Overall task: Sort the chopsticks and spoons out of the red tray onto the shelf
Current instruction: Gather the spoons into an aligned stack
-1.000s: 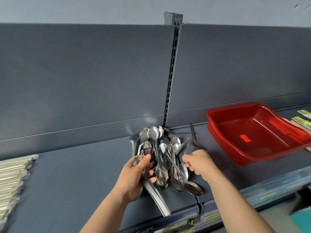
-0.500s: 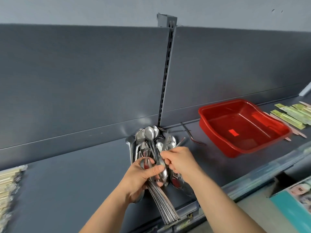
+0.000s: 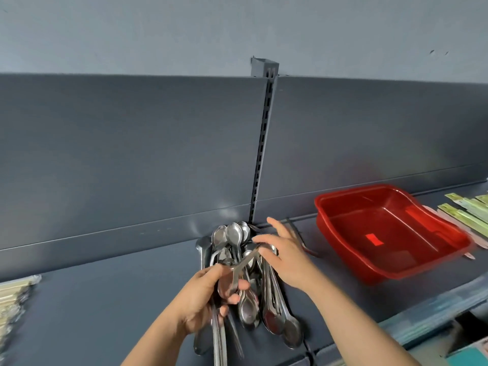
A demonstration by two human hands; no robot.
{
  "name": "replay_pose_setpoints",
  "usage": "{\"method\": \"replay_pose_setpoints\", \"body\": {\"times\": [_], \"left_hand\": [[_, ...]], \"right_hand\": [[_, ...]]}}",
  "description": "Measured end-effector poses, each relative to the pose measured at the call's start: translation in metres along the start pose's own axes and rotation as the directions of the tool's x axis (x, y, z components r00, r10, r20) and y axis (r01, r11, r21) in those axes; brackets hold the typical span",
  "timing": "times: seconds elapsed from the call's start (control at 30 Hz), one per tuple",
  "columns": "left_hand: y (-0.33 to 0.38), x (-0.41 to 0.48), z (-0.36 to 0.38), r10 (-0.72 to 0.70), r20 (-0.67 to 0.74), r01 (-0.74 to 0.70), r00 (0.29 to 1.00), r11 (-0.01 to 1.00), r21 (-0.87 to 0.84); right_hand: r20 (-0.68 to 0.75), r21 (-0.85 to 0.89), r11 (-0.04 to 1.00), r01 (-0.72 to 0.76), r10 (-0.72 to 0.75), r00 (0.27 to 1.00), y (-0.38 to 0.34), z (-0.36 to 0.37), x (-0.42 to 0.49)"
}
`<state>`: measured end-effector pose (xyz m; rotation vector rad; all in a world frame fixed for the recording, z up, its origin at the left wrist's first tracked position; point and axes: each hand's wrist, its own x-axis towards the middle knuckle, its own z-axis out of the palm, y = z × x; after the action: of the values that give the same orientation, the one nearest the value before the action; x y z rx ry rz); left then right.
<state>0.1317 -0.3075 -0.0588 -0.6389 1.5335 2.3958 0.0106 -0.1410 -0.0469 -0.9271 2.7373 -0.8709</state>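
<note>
Left hand (image 3: 200, 299) grips a bundle of spoons (image 3: 233, 235); right hand (image 3: 287, 260) is splayed over the pile.
Our left fingers (image 3: 241, 285) curl round several handles. Our right fingers (image 3: 274, 224) are straight and spread, holding nothing, with one handle tip just at the thumb. Under and beyond both sets of fingers, the other spoons lie heaped on the shelf (image 3: 105, 299) against the back panel (image 3: 132, 154). Right of the right fingers, apart, the red tray (image 3: 343, 249) looks emptied, and wrapped chopsticks (image 3: 464, 215) lie beyond it. We judge the spoons stiff, smooth and slippery, and heavy bunched: grab across the handles, near the necks.
</note>
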Motion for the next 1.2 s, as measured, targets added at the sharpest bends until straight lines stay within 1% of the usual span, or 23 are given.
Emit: {"method": "replay_pose_setpoints", "body": {"times": [0.07, 0.13, 0.23, 0.33, 0.4, 0.47, 0.53, 0.57, 0.6, 0.63, 0.67, 0.77, 0.83, 0.97, 1.03, 1.1, 1.17, 1.2], "left_hand": [[0.001, 0.004, 0.001, 0.016, -0.027, -0.016, 1.0, 1.0, 0.005], [0.0, 0.007, 0.003, 0.049, -0.074, -0.05, 0.996, 0.999, -0.006], [0.0, 0.009, 0.01, 0.163, -0.158, -0.177, 0.974, 0.981, -0.081], [-0.003, 0.014, 0.019, 0.244, -0.284, -0.301, 0.927, 0.937, -0.175], [-0.007, 0.016, 0.025, 0.261, -0.355, -0.34, 0.898, 0.922, -0.184], [-0.011, 0.015, 0.028, 0.266, -0.392, -0.358, 0.881, 0.915, -0.184], [-0.015, 0.014, 0.028, 0.26, -0.408, -0.369, 0.875, 0.904, -0.215], [-0.016, 0.012, 0.028, 0.258, -0.401, -0.374, 0.879, 0.895, -0.243], [-0.017, 0.009, 0.029, 0.261, -0.383, -0.379, 0.886, 0.884, -0.275], [-0.019, 0.007, 0.029, 0.264, -0.368, -0.382, 0.891, 0.874, -0.299], [-0.021, 0.005, 0.029, 0.261, -0.368, -0.381, 0.893, 0.872, -0.307], [-0.029, 0.001, 0.03, 0.23, -0.429, -0.36, 0.874, 0.898, -0.252], [-0.034, 0.0, 0.032, 0.226, -0.451, -0.35, 0.863, 0.912, -0.213], [-0.039, -0.005, 0.042, 0.235, -0.44, -0.339, 0.867, 0.924, -0.174], [-0.04, -0.006, 0.048, 0.238, -0.41, -0.332, 0.881, 0.927, -0.176], [-0.04, -0.006, 0.055, 0.241, -0.372, -0.328, 0.896, 0.925, -0.193], [-0.041, -0.004, 0.063, 0.241, -0.351, -0.327, 0.905, 0.922, -0.209], [-0.041, -0.003, 0.065, 0.243, -0.355, -0.33, 0.903, 0.92, -0.209]], "right_hand": [[0.047, 0.046, 0.998, 0.047, -0.05, 0.998, 0.006, -0.006, 0.003], [0.078, 0.084, 0.995, 0.052, -0.059, 0.995, 0.012, -0.012, 0.003], [0.157, 0.166, 0.986, -0.02, -0.007, 0.988, 0.016, -0.017, 0.0], [0.281, 0.296, 0.955, -0.023, -0.064, 0.958, 0.008, -0.021, -0.009], [0.379, 0.36, 0.931, -0.064, -0.083, 0.922, 0.005, -0.023, -0.015], [0.446, 0.369, 0.924, -0.104, -0.078, 0.892, 0.005, -0.023, -0.017], [0.419, 0.369, 0.915, -0.161, -0.008, 0.908, 0.014, -0.021, -0.017], [0.372, 0.345, 0.917, -0.2, 0.062, 0.926, 0.023, -0.019, -0.017], [0.314, 0.282, 0.933, -0.223, 0.13, 0.94, 0.033, -0.018, -0.018], [0.274, 0.191, 0.953, -0.236, 0.179, 0.945, 0.042, -0.016, -0.019], [0.271, 0.102, 0.963, -0.25, 0.215, 0.938, 0.049, -0.014, -0.021], [0.373, -0.022, 0.955, -0.294, 0.281, 0.884, 0.053, -0.004, -0.026], [0.42, -0.033, 0.949, -0.312, 0.297, 0.858, 0.049, 0.004, -0.027], [0.459, 0.14, 0.92, -0.365, 0.267, 0.848, 0.054, 0.002, -0.024], [0.433, 0.268, 0.878, -0.397, 0.259, 0.863, 0.056, -0.009, -0.021], [0.374, 0.475, 0.766, -0.432, 0.268, 0.888, 0.055, -0.022, -0.018], [0.324, 0.669, 0.609, -0.427, 0.279, 0.904, 0.051, -0.034, -0.017], [0.312, 0.734, 0.535, -0.418, 0.281, 0.908, 0.049, -0.038, -0.017]]}}
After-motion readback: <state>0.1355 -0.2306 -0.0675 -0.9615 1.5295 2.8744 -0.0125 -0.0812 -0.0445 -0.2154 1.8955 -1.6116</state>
